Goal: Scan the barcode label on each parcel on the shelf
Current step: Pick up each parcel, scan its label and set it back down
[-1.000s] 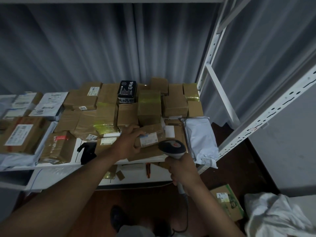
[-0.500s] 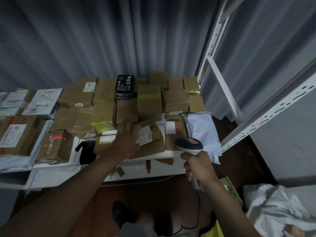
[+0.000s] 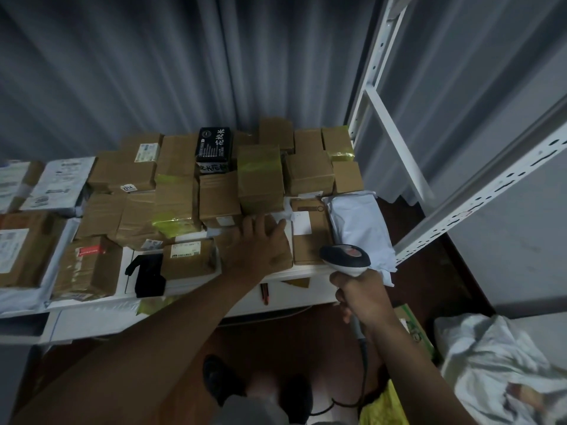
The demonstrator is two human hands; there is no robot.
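While the left hand [image 3: 260, 246] lies flat, steadying a brown parcel [image 3: 276, 259], the right hand [image 3: 363, 297] beside it grips the scanner [image 3: 345, 259], ready for its label

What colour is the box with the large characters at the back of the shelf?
Black with white characters; the head view shows it clearly.

Cardboard parcels [image 3: 260, 179] crowd the white shelf [image 3: 196, 294] right back to the curtain, packed edge to edge. Left of the black box [image 3: 214, 149] nothing opens up. Toward the front edge, a bare white strip shows beside a black object [image 3: 149, 275]. The slanted upright [image 3: 478, 194] blocks the right.
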